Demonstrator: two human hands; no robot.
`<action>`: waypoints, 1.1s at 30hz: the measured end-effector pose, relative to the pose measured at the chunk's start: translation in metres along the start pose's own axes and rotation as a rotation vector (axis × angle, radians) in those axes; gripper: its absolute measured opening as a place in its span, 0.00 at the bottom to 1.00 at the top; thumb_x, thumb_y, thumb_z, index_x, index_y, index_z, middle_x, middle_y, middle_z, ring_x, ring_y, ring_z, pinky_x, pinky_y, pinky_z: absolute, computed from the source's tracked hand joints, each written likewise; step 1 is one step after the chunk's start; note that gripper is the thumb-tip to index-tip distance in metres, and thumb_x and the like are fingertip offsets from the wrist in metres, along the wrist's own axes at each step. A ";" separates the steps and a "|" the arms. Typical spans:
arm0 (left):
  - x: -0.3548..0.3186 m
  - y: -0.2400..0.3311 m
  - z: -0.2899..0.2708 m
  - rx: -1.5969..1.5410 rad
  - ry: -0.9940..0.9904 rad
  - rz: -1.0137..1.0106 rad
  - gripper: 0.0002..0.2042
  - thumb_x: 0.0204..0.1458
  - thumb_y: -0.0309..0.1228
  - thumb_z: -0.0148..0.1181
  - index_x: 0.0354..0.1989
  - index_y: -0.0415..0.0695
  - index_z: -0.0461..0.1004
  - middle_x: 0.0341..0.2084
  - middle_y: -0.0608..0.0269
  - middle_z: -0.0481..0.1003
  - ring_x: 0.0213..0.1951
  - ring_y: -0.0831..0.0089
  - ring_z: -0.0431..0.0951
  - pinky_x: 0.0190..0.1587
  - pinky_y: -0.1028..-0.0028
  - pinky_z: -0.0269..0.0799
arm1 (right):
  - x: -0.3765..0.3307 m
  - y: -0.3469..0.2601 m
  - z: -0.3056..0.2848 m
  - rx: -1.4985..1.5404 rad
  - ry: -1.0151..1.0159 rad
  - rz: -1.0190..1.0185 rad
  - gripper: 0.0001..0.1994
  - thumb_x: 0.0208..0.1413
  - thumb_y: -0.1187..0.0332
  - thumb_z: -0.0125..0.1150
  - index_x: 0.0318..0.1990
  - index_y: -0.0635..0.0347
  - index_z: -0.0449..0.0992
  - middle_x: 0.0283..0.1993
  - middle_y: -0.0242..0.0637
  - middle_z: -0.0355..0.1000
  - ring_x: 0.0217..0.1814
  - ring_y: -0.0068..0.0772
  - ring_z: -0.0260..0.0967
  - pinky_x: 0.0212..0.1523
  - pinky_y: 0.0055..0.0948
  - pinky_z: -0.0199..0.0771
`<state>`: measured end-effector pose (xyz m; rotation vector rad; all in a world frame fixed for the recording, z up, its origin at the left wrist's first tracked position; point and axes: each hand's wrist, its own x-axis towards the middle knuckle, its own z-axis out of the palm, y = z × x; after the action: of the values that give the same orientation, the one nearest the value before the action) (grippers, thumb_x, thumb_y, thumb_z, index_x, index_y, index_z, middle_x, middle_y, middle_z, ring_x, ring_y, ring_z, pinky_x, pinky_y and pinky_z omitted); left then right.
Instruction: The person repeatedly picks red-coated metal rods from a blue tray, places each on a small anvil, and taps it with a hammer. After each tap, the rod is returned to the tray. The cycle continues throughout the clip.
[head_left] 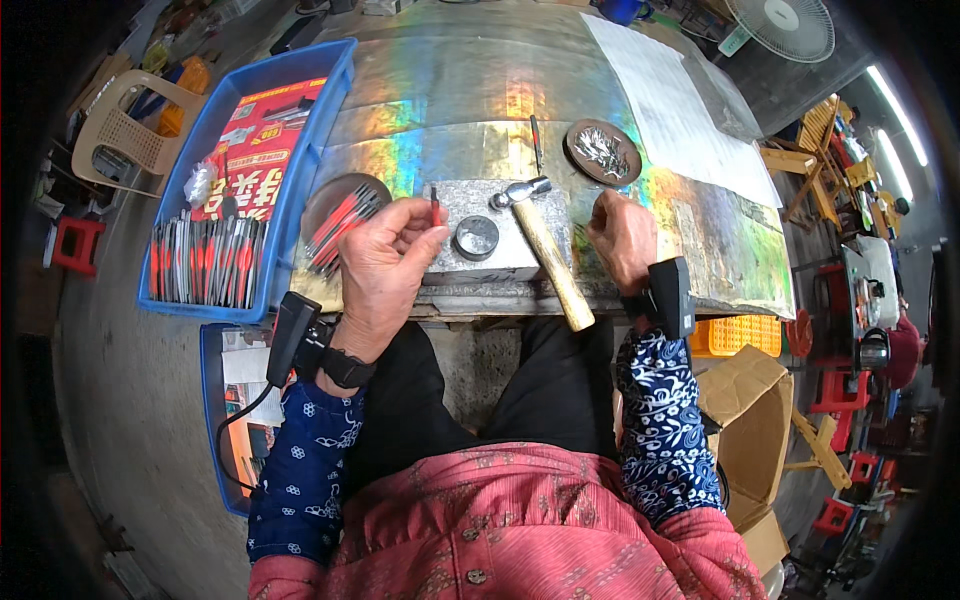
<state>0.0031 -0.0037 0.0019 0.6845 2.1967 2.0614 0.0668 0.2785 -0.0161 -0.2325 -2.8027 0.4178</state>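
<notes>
My left hand (388, 258) is closed, pinching a slim red-and-black stick-like piece (435, 208) upright between thumb and fingers. Left of it, a round dish (318, 200) holds several similar red and dark pieces (345, 222), partly behind the hand. My right hand (622, 242) has its fingers curled together over the table; whatever they hold is hidden. Between the hands lies a grey metal block (510, 262), with a black ring-shaped piece (476, 238) on top. A hammer (545, 250) with a wooden handle rests across the block, its handle jutting past the table's front edge.
A round dish (574, 165) of small silvery parts stands beyond my right hand. Another slim dark-and-red piece (536, 143) lies behind the hammer. At left, a blue tray (300, 180) holds rows of slim pieces and red printed packaging. White sheets (660, 100) cover the table's far right.
</notes>
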 end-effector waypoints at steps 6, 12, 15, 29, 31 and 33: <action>-0.004 0.003 -0.001 0.175 0.005 0.098 0.07 0.49 0.19 0.63 0.37 0.34 0.78 0.29 0.60 0.81 0.31 0.81 0.79 0.35 0.80 0.74 | -0.017 -0.035 -0.024 0.406 0.047 0.184 0.05 0.45 0.77 0.62 0.29 0.66 0.72 0.26 0.47 0.72 0.26 0.42 0.72 0.31 0.34 0.71; -0.010 0.002 0.000 0.002 0.041 0.011 0.06 0.51 0.20 0.63 0.37 0.34 0.78 0.29 0.62 0.80 0.31 0.81 0.78 0.31 0.81 0.73 | -0.033 -0.061 -0.030 0.587 0.133 0.178 0.06 0.48 0.80 0.59 0.35 0.65 0.76 0.24 0.39 0.71 0.25 0.25 0.68 0.29 0.26 0.70; -0.014 0.005 -0.001 -0.219 0.020 -0.101 0.06 0.53 0.20 0.62 0.38 0.36 0.77 0.31 0.63 0.79 0.31 0.81 0.78 0.30 0.81 0.75 | -0.041 -0.072 -0.036 0.595 0.215 0.073 0.06 0.50 0.80 0.57 0.37 0.67 0.76 0.25 0.39 0.71 0.25 0.22 0.68 0.30 0.23 0.70; -0.045 0.031 0.008 -0.812 -0.112 -0.333 0.08 0.60 0.26 0.56 0.44 0.36 0.71 0.35 0.52 0.78 0.33 0.70 0.81 0.32 0.75 0.82 | -0.085 -0.143 -0.043 1.212 -0.035 0.166 0.04 0.57 0.79 0.60 0.39 0.70 0.75 0.33 0.31 0.74 0.28 0.17 0.71 0.28 0.15 0.70; -0.048 0.032 0.010 -0.868 -0.121 -0.338 0.09 0.58 0.27 0.59 0.44 0.37 0.71 0.35 0.52 0.78 0.33 0.71 0.81 0.32 0.75 0.81 | -0.087 -0.145 -0.041 1.163 -0.009 0.137 0.05 0.58 0.78 0.60 0.40 0.70 0.75 0.33 0.31 0.72 0.27 0.15 0.69 0.27 0.15 0.70; -0.051 0.033 0.009 -0.892 -0.121 -0.355 0.09 0.59 0.28 0.58 0.44 0.38 0.71 0.35 0.52 0.78 0.33 0.70 0.81 0.32 0.74 0.81 | -0.089 -0.146 -0.039 1.164 0.005 0.104 0.04 0.58 0.79 0.60 0.40 0.70 0.75 0.33 0.31 0.72 0.27 0.16 0.69 0.27 0.16 0.71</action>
<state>0.0614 -0.0122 0.0199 0.2756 1.0208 2.3617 0.1461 0.1331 0.0409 -0.0967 -2.0785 1.8926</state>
